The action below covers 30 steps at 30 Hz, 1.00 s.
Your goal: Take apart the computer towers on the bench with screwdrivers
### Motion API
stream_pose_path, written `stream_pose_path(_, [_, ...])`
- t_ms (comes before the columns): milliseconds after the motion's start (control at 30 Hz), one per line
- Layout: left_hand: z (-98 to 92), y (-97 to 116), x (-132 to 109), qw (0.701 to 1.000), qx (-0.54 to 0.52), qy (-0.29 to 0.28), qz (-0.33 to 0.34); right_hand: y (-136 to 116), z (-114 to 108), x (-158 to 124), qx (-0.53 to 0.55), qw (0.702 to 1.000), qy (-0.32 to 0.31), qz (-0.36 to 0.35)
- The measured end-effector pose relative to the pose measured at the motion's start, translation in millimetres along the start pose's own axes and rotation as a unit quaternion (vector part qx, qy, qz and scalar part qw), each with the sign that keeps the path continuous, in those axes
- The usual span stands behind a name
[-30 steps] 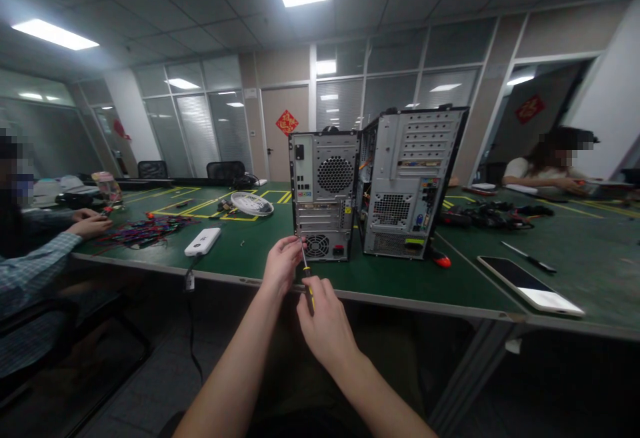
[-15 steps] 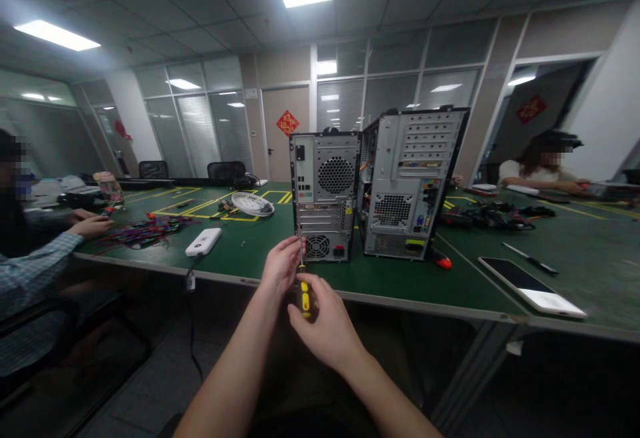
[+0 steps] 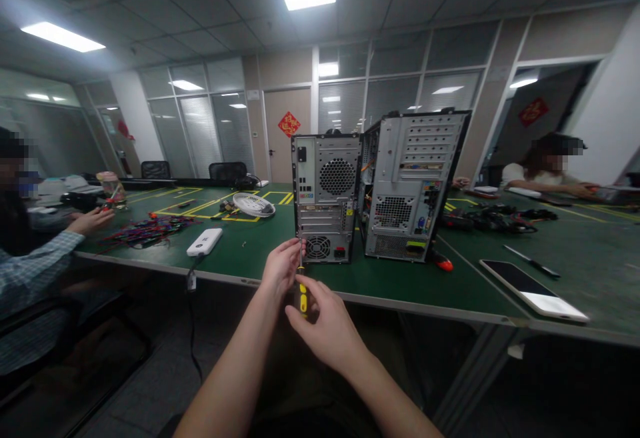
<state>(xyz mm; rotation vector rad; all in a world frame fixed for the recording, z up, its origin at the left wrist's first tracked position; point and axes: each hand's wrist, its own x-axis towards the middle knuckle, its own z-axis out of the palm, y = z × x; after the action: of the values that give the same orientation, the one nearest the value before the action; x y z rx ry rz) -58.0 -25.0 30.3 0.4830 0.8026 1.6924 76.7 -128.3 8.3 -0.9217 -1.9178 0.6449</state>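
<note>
A screwdriver (image 3: pixel 303 298) with a yellow and dark handle points up and away from me at the back of a computer tower (image 3: pixel 318 150). Its handle sits in the fingers of my right hand (image 3: pixel 334 329). Closed around the thin shaft near the tip is my left hand (image 3: pixel 279 267), beside the tower's lower left corner. The tip and whatever it touches are hidden by these fingers. The tower stands upright, its fan grille, ports and power supply facing me. To its right stands a second, larger tower (image 3: pixel 400 178), also rear side forward.
On the green table (image 3: pixel 240 251) lie a white power strip (image 3: pixel 205 242), coloured wires (image 3: pixel 150 230), a white basket (image 3: pixel 254 205), black cables (image 3: pixel 495 215), a red-tipped tool (image 3: pixel 443 263), a pen (image 3: pixel 533 262) and a phone (image 3: pixel 533 290). Other people sit at left and right.
The screwdriver handle has turned and shifted slightly left in my right hand. My left hand keeps its place. A person at the left has raised a hand holding a tool.
</note>
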Motion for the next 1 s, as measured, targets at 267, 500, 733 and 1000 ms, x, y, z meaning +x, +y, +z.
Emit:
stream_pose_path(267, [5.2, -0.3, -1.4, 1.0, 0.011, 0.003, 0.003, 0.5, -0.2, 0.5, -0.004, 1.0, 0.005, -0.009])
stream_pose_path(500, [0.2, -4.0, 1.3, 1.0, 0.02, -0.006, 0.023, 0.0, -0.4, -0.1, -0.006, 1.0, 0.002, -0.007])
stream_pose_path(733, [-4.2, -5.4, 4.5, 0.999, 0.027, -0.011, 0.027, 0.1, 0.8, 0.5, -0.01, 1.0, 0.0, -0.003])
stream_pose_path(1000, [-4.1, -5.7, 5.6, 0.999, 0.03, -0.009, 0.034, 0.9, 0.8, -0.5, -0.004, 1.0, 0.006, -0.01])
